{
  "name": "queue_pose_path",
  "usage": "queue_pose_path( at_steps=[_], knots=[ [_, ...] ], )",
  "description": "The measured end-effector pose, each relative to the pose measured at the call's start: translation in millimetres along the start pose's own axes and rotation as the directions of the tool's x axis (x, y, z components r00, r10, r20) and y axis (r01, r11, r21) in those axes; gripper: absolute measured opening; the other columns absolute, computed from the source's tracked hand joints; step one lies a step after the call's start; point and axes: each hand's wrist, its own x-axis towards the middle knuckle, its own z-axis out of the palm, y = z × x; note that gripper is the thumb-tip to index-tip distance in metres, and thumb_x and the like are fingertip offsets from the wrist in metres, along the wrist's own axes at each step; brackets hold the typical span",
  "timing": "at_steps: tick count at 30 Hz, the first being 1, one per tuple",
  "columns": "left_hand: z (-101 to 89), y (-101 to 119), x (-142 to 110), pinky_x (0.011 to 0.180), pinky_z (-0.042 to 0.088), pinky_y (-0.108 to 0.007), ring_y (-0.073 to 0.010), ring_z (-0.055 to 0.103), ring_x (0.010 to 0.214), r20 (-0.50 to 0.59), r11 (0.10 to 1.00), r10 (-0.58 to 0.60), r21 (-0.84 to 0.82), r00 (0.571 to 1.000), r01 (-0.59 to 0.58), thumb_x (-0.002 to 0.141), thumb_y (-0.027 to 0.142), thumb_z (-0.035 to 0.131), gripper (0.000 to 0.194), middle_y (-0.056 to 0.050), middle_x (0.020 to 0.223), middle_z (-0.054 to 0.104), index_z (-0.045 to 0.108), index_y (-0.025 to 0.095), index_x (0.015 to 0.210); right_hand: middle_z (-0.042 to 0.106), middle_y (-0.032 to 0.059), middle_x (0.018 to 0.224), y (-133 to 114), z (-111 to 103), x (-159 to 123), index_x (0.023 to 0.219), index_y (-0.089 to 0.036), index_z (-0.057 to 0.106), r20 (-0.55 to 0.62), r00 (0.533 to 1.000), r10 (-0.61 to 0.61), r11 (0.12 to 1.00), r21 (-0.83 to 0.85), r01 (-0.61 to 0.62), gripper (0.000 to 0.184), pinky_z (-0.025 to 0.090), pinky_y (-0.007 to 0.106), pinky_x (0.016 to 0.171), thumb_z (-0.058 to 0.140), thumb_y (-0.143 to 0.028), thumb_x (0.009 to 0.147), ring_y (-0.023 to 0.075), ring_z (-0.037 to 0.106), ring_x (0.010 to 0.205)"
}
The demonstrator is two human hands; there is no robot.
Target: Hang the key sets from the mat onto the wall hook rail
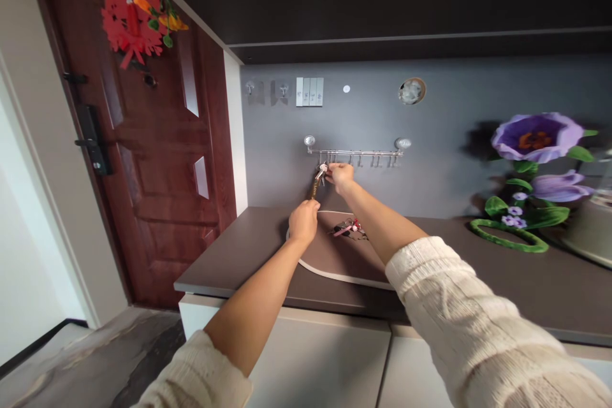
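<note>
Your left hand [303,222] grips the strap [315,187]; your right hand [341,177] seems to pinch the keys [321,172], just below the hook rail [356,153]. Give the strap slack so it won't tug them.

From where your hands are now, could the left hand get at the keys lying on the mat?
Probably yes: the left hand is just beside the keys on the mat, with nothing visible between, though it is holding a strap and may need to free its fingers first.
</note>
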Motion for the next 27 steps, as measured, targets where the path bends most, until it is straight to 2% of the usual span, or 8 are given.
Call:
queue_pose_path(
  at_steps=[10, 19, 27],
  knots=[
    [1.2, -1, 1, 0.073, 0.037, -0.025, -0.0165, 0.056, 0.085, 0.0, 1.0, 0.008, 0.009, 1.0, -0.008, 0.087, 0.025, 0.033, 0.029, -0.007, 0.091, 0.062, 0.06, 0.02, 0.092, 0.056, 0.0003, 0.063, 3, -5, 2, 0.063, -0.014, 0.051, -0.03, 0.999, 0.03, 0.999, -0.029, -0.03, 0.011, 0.049, 0.021, 0.053, 0.046, -0.01, 0.072, 0.0065, 0.053, 0.054],
    [0.1, -1, 0, 0.072, 0.037, -0.025, -0.0171, 0.056, 0.084, 0.016, 1.0, 0.009, 0.017, 1.0, -0.009, 0.087, 0.025, 0.032, 0.029, -0.008, 0.091, 0.062, 0.061, 0.02, 0.09, 0.055, -0.001, 0.057, 13, -12, 9, 0.062, -0.014, 0.053, -0.027, 0.999, -0.028, 0.988, -0.15, 0.024, 0.011, 0.043, 0.017, 0.05, 0.051, -0.012, 0.072, 0.0054, 0.05, 0.05],
    [2.0, -3, 0, 0.072, 0.037, -0.025, -0.0169, 0.056, 0.084, 0.017, 0.999, 0.029, 0.03, 0.999, -0.029, 0.087, 0.024, 0.031, 0.03, -0.007, 0.09, 0.063, 0.061, 0.02, 0.09, 0.057, 0.0, 0.061, 12, -17, 8, 0.065, -0.013, 0.055, 0.005, 0.999, -0.049, 0.974, -0.22, 0.048, 0.012, 0.045, 0.02, 0.054, 0.049, -0.014, 0.075, 0.0057, 0.051, 0.052]
  ],
)
